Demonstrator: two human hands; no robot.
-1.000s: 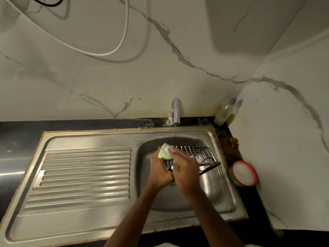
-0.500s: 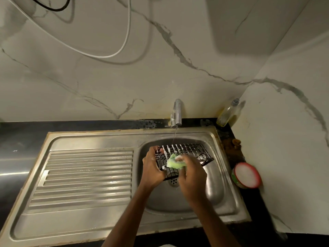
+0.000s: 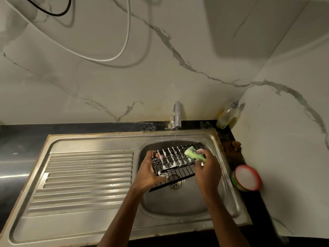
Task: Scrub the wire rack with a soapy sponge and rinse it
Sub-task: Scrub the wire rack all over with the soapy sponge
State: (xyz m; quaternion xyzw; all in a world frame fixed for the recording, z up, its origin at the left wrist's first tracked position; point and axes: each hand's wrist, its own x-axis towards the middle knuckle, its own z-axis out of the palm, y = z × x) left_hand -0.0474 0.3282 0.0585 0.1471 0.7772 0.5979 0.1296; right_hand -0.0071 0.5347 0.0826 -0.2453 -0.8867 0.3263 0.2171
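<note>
Soapy rack could slip into the sink.
Left hand (image 3: 148,172) grips the wire rack (image 3: 175,164) at 9 o'clock; right hand (image 3: 207,171) fingers pinch the sponge (image 3: 194,154) at 2 o'clock; suds weaken the hold.

Left hand (image 3: 148,172) holds wire rack (image 3: 175,162); right hand (image 3: 208,172) presses sponge (image 3: 194,154) on it.

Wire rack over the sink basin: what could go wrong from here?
The wire rack is foamy and only the left hand grips its edge, so it could slip into the sink. The right hand scrubs with the sponge between upright prongs, which may snag it. The tap runs thinly; rinsing may leave suds.
</note>
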